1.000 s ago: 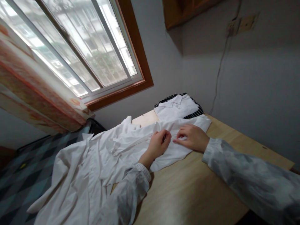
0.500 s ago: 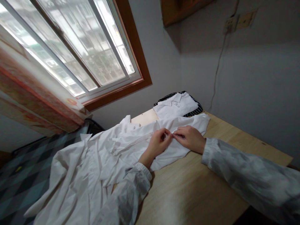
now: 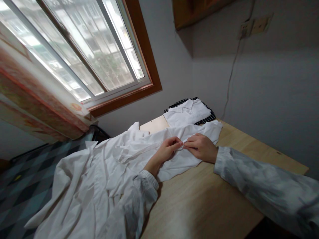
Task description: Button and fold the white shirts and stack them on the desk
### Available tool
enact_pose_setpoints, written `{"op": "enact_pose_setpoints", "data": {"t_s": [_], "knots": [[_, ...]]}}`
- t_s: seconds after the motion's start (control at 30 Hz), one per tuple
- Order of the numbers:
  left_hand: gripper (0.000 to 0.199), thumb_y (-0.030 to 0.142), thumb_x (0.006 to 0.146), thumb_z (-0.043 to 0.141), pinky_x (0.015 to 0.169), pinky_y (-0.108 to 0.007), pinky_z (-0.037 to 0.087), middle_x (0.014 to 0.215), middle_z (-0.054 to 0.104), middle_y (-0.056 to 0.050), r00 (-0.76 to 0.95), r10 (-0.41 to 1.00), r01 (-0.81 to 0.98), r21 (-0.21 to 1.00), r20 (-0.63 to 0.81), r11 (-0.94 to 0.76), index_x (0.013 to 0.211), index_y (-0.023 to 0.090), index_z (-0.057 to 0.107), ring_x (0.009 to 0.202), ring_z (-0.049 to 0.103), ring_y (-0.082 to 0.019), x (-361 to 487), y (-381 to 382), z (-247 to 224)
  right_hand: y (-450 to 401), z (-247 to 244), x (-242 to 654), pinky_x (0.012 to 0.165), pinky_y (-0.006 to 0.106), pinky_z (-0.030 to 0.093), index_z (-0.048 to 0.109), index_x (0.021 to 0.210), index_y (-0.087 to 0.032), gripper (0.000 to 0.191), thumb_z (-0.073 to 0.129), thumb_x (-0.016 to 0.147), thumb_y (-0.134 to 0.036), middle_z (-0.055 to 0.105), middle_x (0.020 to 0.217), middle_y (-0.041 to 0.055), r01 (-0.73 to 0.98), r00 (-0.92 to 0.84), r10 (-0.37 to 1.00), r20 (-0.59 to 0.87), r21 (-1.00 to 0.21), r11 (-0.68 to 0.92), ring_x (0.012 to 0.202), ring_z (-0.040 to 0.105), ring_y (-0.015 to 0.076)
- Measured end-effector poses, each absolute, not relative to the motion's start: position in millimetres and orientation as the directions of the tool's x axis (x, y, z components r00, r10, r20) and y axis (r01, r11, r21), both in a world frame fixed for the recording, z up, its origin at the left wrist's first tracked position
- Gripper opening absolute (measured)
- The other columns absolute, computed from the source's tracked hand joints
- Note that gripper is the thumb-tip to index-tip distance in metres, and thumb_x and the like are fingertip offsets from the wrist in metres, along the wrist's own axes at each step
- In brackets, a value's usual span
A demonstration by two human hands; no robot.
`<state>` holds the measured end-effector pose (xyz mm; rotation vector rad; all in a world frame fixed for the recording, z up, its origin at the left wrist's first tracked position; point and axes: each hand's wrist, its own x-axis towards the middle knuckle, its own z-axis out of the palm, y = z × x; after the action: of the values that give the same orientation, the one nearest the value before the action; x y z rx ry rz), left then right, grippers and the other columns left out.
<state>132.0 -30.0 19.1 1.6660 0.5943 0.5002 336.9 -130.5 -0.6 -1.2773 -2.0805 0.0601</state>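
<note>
A white shirt (image 3: 99,169) lies spread across the wooden table (image 3: 199,202), with its left part hanging over the edge in loose folds. Near the shirt's right end, my left hand (image 3: 169,148) pinches the white fabric between thumb and fingertips. Facing it, my right hand (image 3: 201,146) is closed on the same stretch of cloth. The fingertips of both hands almost touch. Any small detail between them, such as a button, is too small to make out.
Behind the shirt, a folded white shirt (image 3: 188,112) rests on black striped cloth (image 3: 211,117) at the table's far corner. To the left are a window, a patterned curtain (image 3: 45,96) and a checkered surface (image 3: 32,186). A cable hangs from a wall socket at the right.
My left hand has turned slightly and its fingers have shifted on the fabric. The fingers of my right hand have closed in more. The shirt lies nearly as before.
</note>
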Motion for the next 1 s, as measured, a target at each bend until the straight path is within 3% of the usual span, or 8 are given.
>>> {"op": "enact_pose_setpoints", "data": {"t_s": [0.13,0.33,0.43,0.6,0.77,1.0], "knots": [[0.042,0.060,0.083,0.083,0.059,-0.025,0.040,0.075,0.063,-0.001,0.802,0.598,0.110,0.979,0.014,-0.171,0.083,0.019,0.071,0.066,0.052,-0.012,131.6,-28.0,22.1,-131.4,-4.5,339.4,0.085,0.039,0.040,0.082,0.095,-0.024,0.033,0.054,0.112,-0.029,0.075,0.087,0.0071,0.798,-0.326,0.784,0.529,-0.290,0.528,0.087,0.067,0.0222],[0.043,0.060,0.084,0.078,0.045,-0.023,0.021,0.057,0.044,0.008,0.763,0.633,0.236,0.968,-0.129,-0.087,0.088,0.019,0.067,0.045,0.034,-0.007,134.0,-32.1,23.5,-130.7,-8.4,340.9,0.082,0.036,0.039,0.081,0.094,-0.022,0.024,0.062,0.109,-0.021,0.076,0.085,0.0046,0.799,-0.345,0.703,0.622,-0.198,0.567,0.082,0.066,0.0192],[0.042,0.059,0.082,0.079,0.044,-0.023,0.019,0.056,0.044,0.008,0.751,0.644,0.236,0.970,-0.142,-0.061,0.088,0.019,0.065,0.043,0.033,-0.007,135.5,-36.0,26.5,-130.4,-9.3,341.0,0.081,0.035,0.039,0.081,0.095,-0.022,0.022,0.063,0.108,-0.021,0.076,0.085,0.0040,0.802,-0.342,0.686,0.642,-0.180,0.569,0.083,0.067,0.0190],[0.043,0.059,0.080,0.082,0.048,-0.023,0.023,0.057,0.046,0.007,0.739,0.661,0.207,0.978,-0.130,-0.039,0.084,0.019,0.067,0.050,0.036,-0.008,135.1,-38.4,32.6,-130.3,-9.8,341.1,0.080,0.035,0.041,0.082,0.097,-0.021,0.023,0.062,0.110,-0.021,0.076,0.087,0.0037,0.787,-0.305,0.694,0.652,-0.239,0.570,0.081,0.068,0.0188],[0.053,0.066,0.078,0.086,0.051,-0.024,0.026,0.063,0.056,0.002,0.755,0.655,0.165,0.978,-0.041,-0.129,0.084,0.014,0.074,0.054,0.040,-0.007,132.0,-36.4,31.7,-129.3,-10.0,343.1,0.080,0.035,0.045,0.080,0.096,-0.021,0.026,0.060,0.112,-0.025,0.073,0.086,0.0042,0.733,-0.302,0.713,0.633,-0.325,0.598,0.081,0.066,0.0196],[0.052,0.068,0.088,0.076,0.046,-0.022,0.024,0.056,0.045,0.008,0.781,0.624,0.171,0.971,-0.030,-0.167,0.090,0.016,0.069,0.046,0.035,-0.006,127.6,-37.4,24.3,-126.9,-6.4,341.2,0.082,0.033,0.049,0.075,0.100,-0.021,0.021,0.059,0.112,-0.027,0.072,0.091,0.0046,0.663,-0.237,0.790,0.566,-0.500,0.557,0.086,0.067,0.0206]]}}
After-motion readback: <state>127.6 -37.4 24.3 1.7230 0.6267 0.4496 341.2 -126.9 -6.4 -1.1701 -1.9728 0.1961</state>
